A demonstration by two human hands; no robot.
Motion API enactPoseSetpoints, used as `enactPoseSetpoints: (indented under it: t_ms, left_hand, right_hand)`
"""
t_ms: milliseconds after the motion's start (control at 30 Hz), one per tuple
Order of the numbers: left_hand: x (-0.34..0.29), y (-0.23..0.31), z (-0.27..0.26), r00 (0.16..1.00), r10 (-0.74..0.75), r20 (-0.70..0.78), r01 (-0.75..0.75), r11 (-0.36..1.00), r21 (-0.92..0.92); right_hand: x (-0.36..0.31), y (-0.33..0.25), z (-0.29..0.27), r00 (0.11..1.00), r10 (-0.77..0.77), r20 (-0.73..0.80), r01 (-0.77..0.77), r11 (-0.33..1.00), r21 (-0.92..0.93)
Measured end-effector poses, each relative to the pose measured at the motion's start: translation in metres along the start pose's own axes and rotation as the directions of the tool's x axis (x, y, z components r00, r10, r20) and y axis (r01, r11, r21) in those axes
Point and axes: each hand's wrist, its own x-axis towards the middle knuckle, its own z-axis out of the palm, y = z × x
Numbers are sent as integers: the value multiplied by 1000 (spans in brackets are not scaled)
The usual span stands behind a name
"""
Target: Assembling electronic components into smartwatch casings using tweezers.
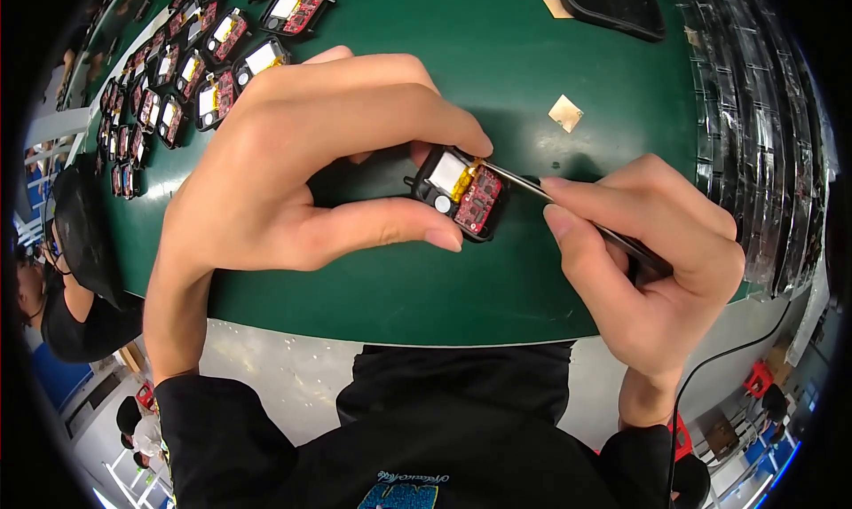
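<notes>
Between the thumb and fingers of my left hand [293, 167] is a small black device housing [460, 194], lifted over the green table. Inside it show a red circuit board, a white battery-like block, yellow tape and a round white part. My right hand [652, 252] pinches a pair of slim metal tweezers [524, 182]. The tweezers' tip meets the upper edge of the housing, close to the top of the red board. Whether the tip grips anything there is too small to tell.
Many similar open housings [226, 37] stand in rows at the table's [399, 305] far left. A black tray-like object [612, 3] and small tan squares [565, 113] lie beyond my hands. Stacked clear plastic trays [754, 136] line the right. Another person [80, 305] sits at left.
</notes>
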Motion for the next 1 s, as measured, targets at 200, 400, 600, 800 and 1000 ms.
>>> enactPoseSetpoints:
  t_ms: [200, 400, 600, 800, 1000]
  left_hand:
    - [3, 2, -1, 1000, -12, 15, 12, 1000, -9]
    - [-2, 0, 2, 999, -35, -10, 35, 999, -34]
    - [1, -1, 1, 1000, -16, -7, 16, 999, -37]
    - [1, -1, 3, 1000, -13, -11, 12, 999, -46]
    - [2, 3, 2, 999, -35, -7, 35, 998, -54]
  right_hand:
    - [-1, 0, -4, 1000, -12, 11, 12, 1000, 10]
    - [1, 2, 0, 1000, -8, 21, 8, 1000, 22]
    - [0, 1, -4, 1000, -13, 21, 13, 1000, 17]
    - [-1, 2, 0, 999, 38, 13, -39, 997, 71]
    - [0, 3, 1, 1000, -23, -11, 23, 999, 38]
